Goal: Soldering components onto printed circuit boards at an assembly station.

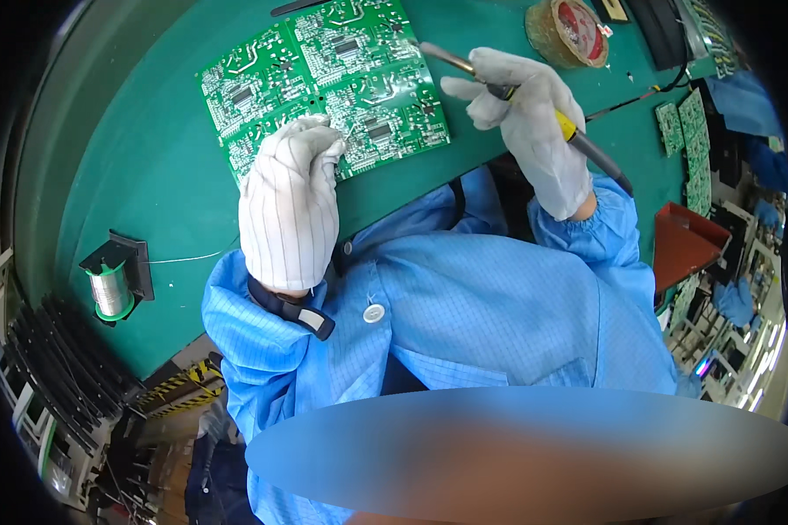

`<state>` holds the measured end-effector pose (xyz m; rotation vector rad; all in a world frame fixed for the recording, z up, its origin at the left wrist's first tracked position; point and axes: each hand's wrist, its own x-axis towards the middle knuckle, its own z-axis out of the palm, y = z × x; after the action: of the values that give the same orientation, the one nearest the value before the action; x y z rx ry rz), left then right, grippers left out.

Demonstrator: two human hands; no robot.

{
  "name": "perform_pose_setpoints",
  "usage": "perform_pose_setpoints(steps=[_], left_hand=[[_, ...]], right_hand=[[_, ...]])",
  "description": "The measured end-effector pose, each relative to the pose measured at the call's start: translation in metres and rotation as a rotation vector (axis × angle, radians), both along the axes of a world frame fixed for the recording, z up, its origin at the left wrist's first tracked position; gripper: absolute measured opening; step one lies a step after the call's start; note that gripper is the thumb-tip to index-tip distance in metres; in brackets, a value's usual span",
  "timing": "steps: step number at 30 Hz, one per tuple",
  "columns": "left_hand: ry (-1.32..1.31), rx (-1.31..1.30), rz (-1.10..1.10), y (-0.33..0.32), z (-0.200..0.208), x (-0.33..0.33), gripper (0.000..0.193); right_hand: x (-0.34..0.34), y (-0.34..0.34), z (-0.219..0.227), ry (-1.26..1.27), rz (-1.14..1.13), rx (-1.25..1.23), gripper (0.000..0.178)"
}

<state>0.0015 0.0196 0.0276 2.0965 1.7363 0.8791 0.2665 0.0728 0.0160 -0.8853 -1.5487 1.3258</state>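
A panel of green circuit boards (385, 96), joined together, lies on the bench before me. My left hand (291, 197), in a white striped glove, rests over the panel's near left part, its fingers curled closed. Thin solder wire (188, 260) leads from a spool (111, 291) at the left and passes behind this glove; its end is hidden. In my gloved right hand (534, 122) is a soldering iron (597, 159) with a yellow and dark handle. Its metal tip points up-left, above the panel's right edge, and I cannot tell whether it touches.
A roll of tape (567, 33) stands at the far right of the green bench (162, 166). Several more boards (695, 149) and a reddish-brown bin (687, 245) are to the right. A black rack (57, 372) stands at lower left. A cable (622, 103) crosses the right side.
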Motion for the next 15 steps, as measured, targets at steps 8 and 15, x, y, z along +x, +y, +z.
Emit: perform_pose_setpoints(steps=[8, 15], left_hand=[[0.019, 0.002, 0.022, 0.0, 0.001, 0.004, 0.012], [0.069, -0.001, 0.04, 0.0, 0.002, 0.007, 0.011]], right_hand=[[0.048, -0.007, 0.006, -0.152, -0.367, 0.076, 0.056], [0.081, -0.009, -0.008, -0.286, -0.695, 0.271, 0.061]])
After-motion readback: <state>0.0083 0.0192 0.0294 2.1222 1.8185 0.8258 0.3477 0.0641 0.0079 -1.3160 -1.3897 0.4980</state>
